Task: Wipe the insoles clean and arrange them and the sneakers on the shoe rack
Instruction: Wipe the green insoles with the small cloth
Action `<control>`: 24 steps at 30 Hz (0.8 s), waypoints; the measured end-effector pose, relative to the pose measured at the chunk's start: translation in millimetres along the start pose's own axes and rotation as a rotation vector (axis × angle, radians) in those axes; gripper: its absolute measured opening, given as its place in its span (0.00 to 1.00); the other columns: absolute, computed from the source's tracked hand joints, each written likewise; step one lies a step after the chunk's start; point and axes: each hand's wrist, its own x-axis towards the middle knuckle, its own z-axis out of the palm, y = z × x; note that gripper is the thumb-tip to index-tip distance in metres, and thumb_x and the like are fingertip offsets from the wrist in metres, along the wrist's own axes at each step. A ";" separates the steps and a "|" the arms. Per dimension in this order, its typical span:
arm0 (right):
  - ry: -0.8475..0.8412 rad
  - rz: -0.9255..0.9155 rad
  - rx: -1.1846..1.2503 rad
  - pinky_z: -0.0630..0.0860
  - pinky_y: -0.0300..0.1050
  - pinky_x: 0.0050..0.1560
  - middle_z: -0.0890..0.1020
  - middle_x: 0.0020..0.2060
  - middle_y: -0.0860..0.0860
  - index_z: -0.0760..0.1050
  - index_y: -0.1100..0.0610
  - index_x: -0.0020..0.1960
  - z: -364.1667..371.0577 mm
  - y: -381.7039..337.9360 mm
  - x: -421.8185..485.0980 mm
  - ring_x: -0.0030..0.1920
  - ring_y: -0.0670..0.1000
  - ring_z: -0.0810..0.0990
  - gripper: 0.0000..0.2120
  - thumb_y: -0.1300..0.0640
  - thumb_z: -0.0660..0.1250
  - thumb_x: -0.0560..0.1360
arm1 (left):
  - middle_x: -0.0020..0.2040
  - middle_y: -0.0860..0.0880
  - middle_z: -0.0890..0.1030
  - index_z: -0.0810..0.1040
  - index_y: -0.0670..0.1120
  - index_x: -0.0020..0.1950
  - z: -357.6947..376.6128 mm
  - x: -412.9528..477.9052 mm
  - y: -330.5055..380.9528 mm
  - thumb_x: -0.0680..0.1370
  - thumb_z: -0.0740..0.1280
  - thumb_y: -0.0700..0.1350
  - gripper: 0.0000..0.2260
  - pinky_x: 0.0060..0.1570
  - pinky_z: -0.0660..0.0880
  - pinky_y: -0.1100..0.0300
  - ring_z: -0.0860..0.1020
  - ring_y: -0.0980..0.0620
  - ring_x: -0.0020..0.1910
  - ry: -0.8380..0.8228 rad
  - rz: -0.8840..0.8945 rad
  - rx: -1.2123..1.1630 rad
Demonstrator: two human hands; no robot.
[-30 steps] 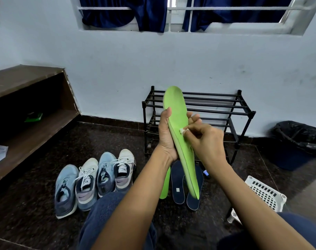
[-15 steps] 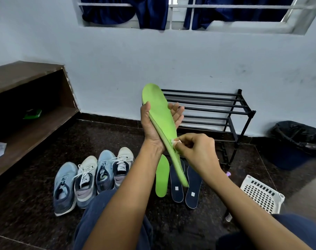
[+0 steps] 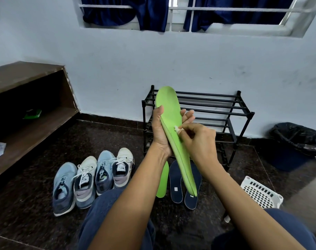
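My left hand (image 3: 160, 130) grips a bright green insole (image 3: 170, 112) upright, toe end up, in front of the black metal shoe rack (image 3: 231, 109). My right hand (image 3: 198, 141) pinches a small white wipe (image 3: 177, 129) against the insole's middle. On the dark floor below lie a second green insole (image 3: 162, 181) and two navy insoles (image 3: 175, 181), partly hidden by my arms. Several sneakers, blue and white-grey, stand in a row (image 3: 92, 177) to the left of them, heels toward me.
A brown wooden shelf unit (image 3: 32, 127) runs along the left wall. A black-lined bin (image 3: 298, 141) stands at the right by the wall. A white plastic basket (image 3: 260, 193) sits on the floor by my right knee. The rack's shelves hold nothing.
My right hand with the wipe has slid back up the insole from its lower part to its middle. The insole has shifted slightly right, back over the rack.
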 end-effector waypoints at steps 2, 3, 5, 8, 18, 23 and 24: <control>-0.119 0.024 0.058 0.74 0.32 0.41 0.85 0.37 0.51 0.84 0.57 0.47 -0.4 -2.8 -4.8 0.35 0.44 0.80 0.06 0.57 0.72 0.72 | 0.52 0.39 0.81 0.75 0.38 0.54 -7.1 0.7 6.5 0.49 0.79 0.63 0.43 0.61 0.73 0.52 0.80 0.43 0.54 0.033 0.035 -0.005; -0.172 0.036 0.073 0.72 0.28 0.38 0.85 0.36 0.50 0.84 0.56 0.47 0.3 -3.9 -8.0 0.33 0.41 0.79 0.05 0.57 0.72 0.72 | 0.52 0.40 0.81 0.75 0.39 0.55 -11.5 1.4 9.8 0.49 0.78 0.64 0.43 0.62 0.73 0.53 0.80 0.43 0.54 0.051 0.047 -0.016; -0.226 0.053 0.111 0.69 0.25 0.34 0.83 0.32 0.48 0.84 0.56 0.46 1.5 -4.6 -12.1 0.30 0.38 0.77 0.04 0.58 0.73 0.71 | 0.53 0.42 0.81 0.75 0.40 0.55 -17.9 3.0 15.2 0.48 0.78 0.64 0.43 0.63 0.71 0.53 0.80 0.44 0.55 0.060 0.065 -0.039; -0.189 0.071 0.138 0.68 0.25 0.35 0.81 0.30 0.46 0.84 0.55 0.44 -0.4 -1.3 -12.5 0.31 0.36 0.77 0.03 0.58 0.73 0.70 | 0.54 0.41 0.81 0.75 0.40 0.55 -14.8 1.5 12.8 0.49 0.78 0.64 0.42 0.64 0.71 0.52 0.79 0.43 0.57 0.031 0.058 -0.016; 0.027 0.029 0.002 0.77 0.48 0.48 0.85 0.40 0.53 0.84 0.58 0.45 -4.8 8.6 4.4 0.40 0.54 0.83 0.05 0.59 0.72 0.71 | 0.50 0.41 0.80 0.77 0.38 0.53 3.0 -9.8 -21.1 0.53 0.77 0.63 0.38 0.46 0.79 0.55 0.81 0.45 0.45 -0.006 -0.077 0.075; -0.107 -0.009 0.020 0.74 0.30 0.48 0.85 0.42 0.53 0.84 0.57 0.48 0.9 -4.0 -10.0 0.40 0.47 0.81 0.07 0.62 0.71 0.71 | 0.56 0.36 0.79 0.75 0.34 0.59 -7.6 -5.4 -4.2 0.51 0.79 0.59 0.44 0.57 0.77 0.52 0.80 0.41 0.55 0.030 -0.030 0.061; -0.146 -0.004 0.042 0.70 0.24 0.45 0.85 0.42 0.52 0.84 0.57 0.49 1.2 -6.3 -12.9 0.38 0.43 0.79 0.07 0.62 0.71 0.71 | 0.57 0.36 0.79 0.74 0.34 0.60 -10.9 -4.2 -1.1 0.50 0.79 0.60 0.46 0.58 0.76 0.52 0.80 0.41 0.56 0.041 -0.012 0.063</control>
